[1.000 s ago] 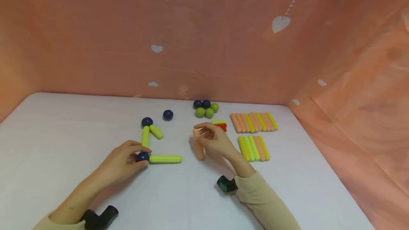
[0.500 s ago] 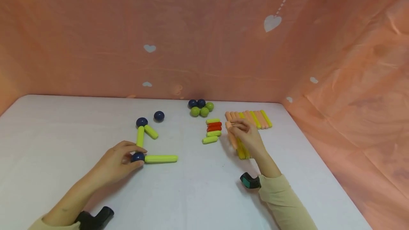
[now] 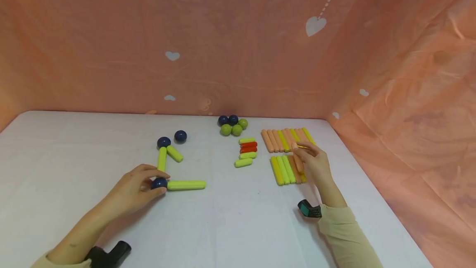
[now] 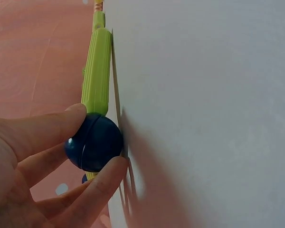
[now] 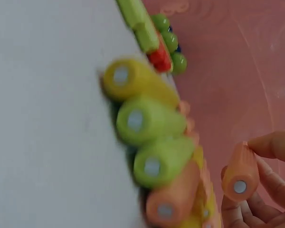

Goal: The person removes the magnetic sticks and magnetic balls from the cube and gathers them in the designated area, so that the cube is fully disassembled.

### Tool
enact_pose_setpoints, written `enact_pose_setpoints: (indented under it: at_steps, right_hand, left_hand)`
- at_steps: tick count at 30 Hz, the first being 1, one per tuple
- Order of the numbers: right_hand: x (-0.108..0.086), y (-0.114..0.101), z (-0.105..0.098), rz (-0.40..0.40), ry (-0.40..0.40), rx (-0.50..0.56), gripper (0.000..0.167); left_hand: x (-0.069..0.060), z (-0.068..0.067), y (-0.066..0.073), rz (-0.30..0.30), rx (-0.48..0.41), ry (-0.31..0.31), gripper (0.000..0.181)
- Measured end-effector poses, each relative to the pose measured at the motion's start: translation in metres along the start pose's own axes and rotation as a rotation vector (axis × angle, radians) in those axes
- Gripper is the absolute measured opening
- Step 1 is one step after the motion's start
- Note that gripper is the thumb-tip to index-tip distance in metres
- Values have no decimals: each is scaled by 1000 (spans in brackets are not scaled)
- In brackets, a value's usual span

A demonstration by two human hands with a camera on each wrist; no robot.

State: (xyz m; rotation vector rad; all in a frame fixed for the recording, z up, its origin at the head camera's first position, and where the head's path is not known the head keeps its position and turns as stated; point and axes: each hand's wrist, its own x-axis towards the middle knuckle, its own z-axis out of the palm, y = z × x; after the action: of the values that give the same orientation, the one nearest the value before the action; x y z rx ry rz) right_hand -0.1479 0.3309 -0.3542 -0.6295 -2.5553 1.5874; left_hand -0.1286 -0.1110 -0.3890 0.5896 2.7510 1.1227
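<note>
My left hand (image 3: pixel 130 191) pinches a dark blue ball (image 4: pixel 94 142) between thumb and fingers at the left. A long light-green rod (image 3: pixel 186 185) runs right from that ball. Another light-green rod (image 3: pixel 161 159) leads away from it to a second blue ball (image 3: pixel 163 142), where a short green rod (image 3: pixel 174 153) also meets. My right hand (image 3: pixel 315 163) pinches an orange rod (image 5: pixel 241 173), held above the near row of rods (image 3: pixel 284 170). A pale disc shows on its end in the right wrist view.
Behind the near row lies a second row of orange and yellow rods (image 3: pixel 273 140). Short red and green rods (image 3: pixel 248 149) lie left of it. Blue and green balls (image 3: pixel 236 130) cluster near the back edge, and a lone blue ball (image 3: pixel 180 136) sits further left.
My right hand has carried the orange rod rightward, from mid-table to over the near row of rods. The left hand keeps its grip on the blue ball. The head view has shifted slightly.
</note>
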Motion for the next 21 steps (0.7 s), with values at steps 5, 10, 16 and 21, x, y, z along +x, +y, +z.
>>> enact_pose_setpoints:
  at_steps: [5, 10, 16, 21]
  right_hand:
    - [2, 9, -13, 8, 18, -74, 48]
    - [7, 18, -18, 50, 0, -149, 48]
    - [10, 26, -18, 69, -35, -156, 46]
    - [6, 19, -17, -10, 5, -116, 39]
  left_hand:
    - [0, 0, 0, 1, -3, 2, 27]
    - [0, 0, -2, -3, 5, 4, 27]
    - [-1, 0, -1, -1, -10, 1, 27]
    - [-1, 0, 0, 2, -10, 0, 27]
